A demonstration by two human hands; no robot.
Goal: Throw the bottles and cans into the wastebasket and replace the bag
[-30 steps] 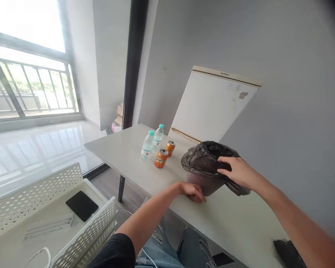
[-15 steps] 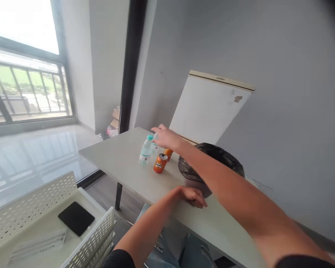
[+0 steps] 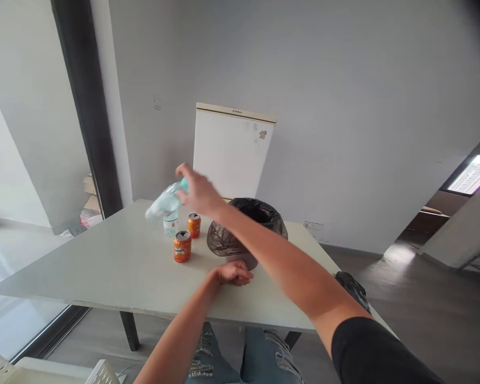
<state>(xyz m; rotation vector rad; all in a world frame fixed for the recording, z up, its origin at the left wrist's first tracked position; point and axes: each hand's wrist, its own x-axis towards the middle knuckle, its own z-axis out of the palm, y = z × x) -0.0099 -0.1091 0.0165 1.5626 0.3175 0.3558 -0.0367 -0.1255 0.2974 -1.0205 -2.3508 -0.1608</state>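
Right hand (image 3: 200, 191): holding a water bottle (image 3: 165, 201) in the air above the desk (image 3: 84, 266), fingers (image 3: 181, 172) clamped round its neck end, close by the teal cap.

Water bottle: hanging tilted, base pointing down and away past the fingertips, well clear of the desk; showing blurred, so fill level not telling.

Handling: probably light, thin clear plastic, likely denting under a hard squeeze and sliding a little on a smooth label; neck and shoulder looking stiffest, so gripping there or wrapping round the mid-body seeming safest.

Left hand (image 3: 232, 273): resting on the desk, fingers half-curled and relaxed, gripping nothing.

Bin (image 3: 240, 250): standing just beyond the left fingers, seemingly touching them at its foot; black liner (image 3: 224, 240) folding over the rim, opening lying below the right forearm.

Second bottle (image 3: 170, 225): standing upright directly below the right fingers.

Orange cans (image 3: 182, 246): standing upright, one just beside the second bottle, one nearer the left fingers.

White panel (image 3: 232, 152): leaning on the wall beyond both hands.
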